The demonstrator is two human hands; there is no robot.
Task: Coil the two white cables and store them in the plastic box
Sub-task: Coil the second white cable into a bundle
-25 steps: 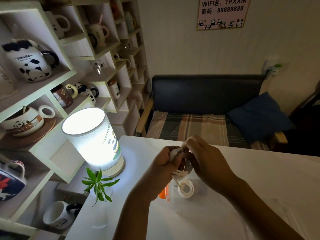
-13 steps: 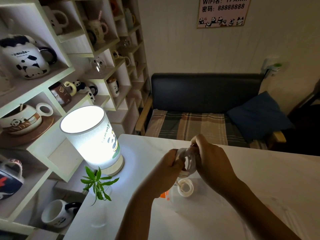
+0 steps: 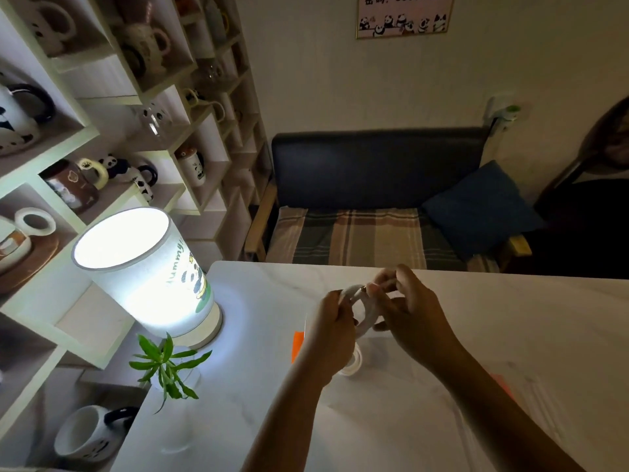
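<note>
Above the white table, both hands hold one coiled white cable. My left hand grips the coil's left side. My right hand pinches the cable's plug end at the top of the coil. Beneath the hands sits a clear plastic box with an orange clasp; its outline is faint. A second white coiled cable lies inside it, partly hidden by my left wrist.
A lit cylindrical lamp stands at the table's left edge, with a small green plant in a glass in front of it. Shelves of mugs fill the left. A dark sofa lies beyond the table. An orange-trimmed lid lies right.
The hands have shifted slightly right and up with the coil. My right hand has moved from wrapping round the coil to pinching the plug end at its top.
</note>
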